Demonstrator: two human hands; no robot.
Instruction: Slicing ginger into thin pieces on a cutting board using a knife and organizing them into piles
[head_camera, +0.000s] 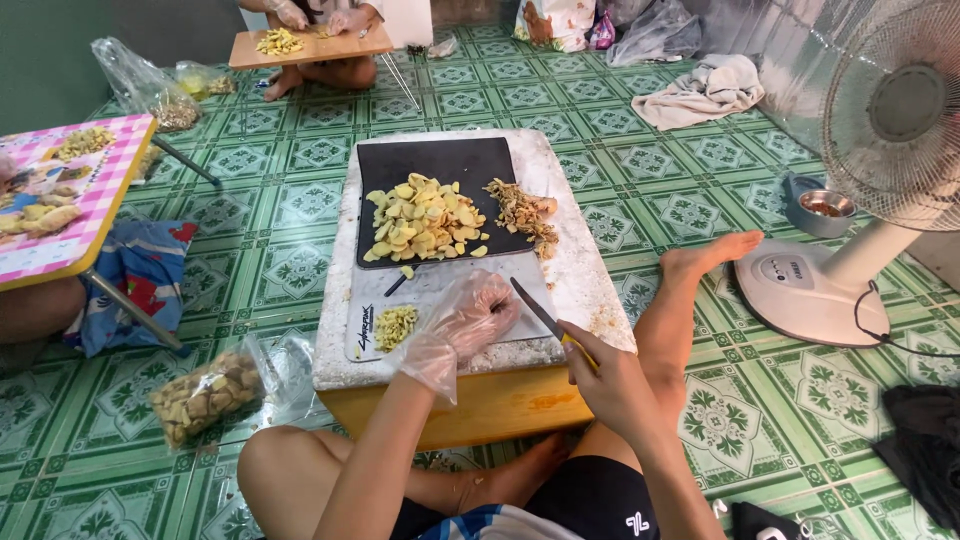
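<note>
The fingers (490, 300) of the left hand (468, 318), inside a loose clear plastic glove, are curled down and pressed together on the white cutting board (440, 275); whatever lies under them is hidden by the glove, so I cannot tell what they pin. The right hand (610, 385), bare, is clamped round the yellow handle of a knife (540, 312), whose dark blade slants up and left until its tip sits just beside the gloved fingers.

The white cutting board lies along the near edge of a low table (585, 260) with a pale, stained top. Near the board's left edge sits a small heap of finely chopped yellow pieces (395, 326), just left of the gloved hand. Behind it, toward the table's far edge, a black cutting board (440, 165) carries a broad pile of pale yellow slices (425, 218). At that board's right edge lies a mound of brownish peelings (520, 212), spilling partly onto the tabletop.

On the green tiled floor, near the table's near left corner, a clear bag of brownish chunks (205, 395) rests beside the person's knee. A white standing fan (880, 150) stands well to the right, with a small metal bowl (825, 208) near its base. At the far side another person's gloved hands (315, 15) work over a wooden board (310, 45).
</note>
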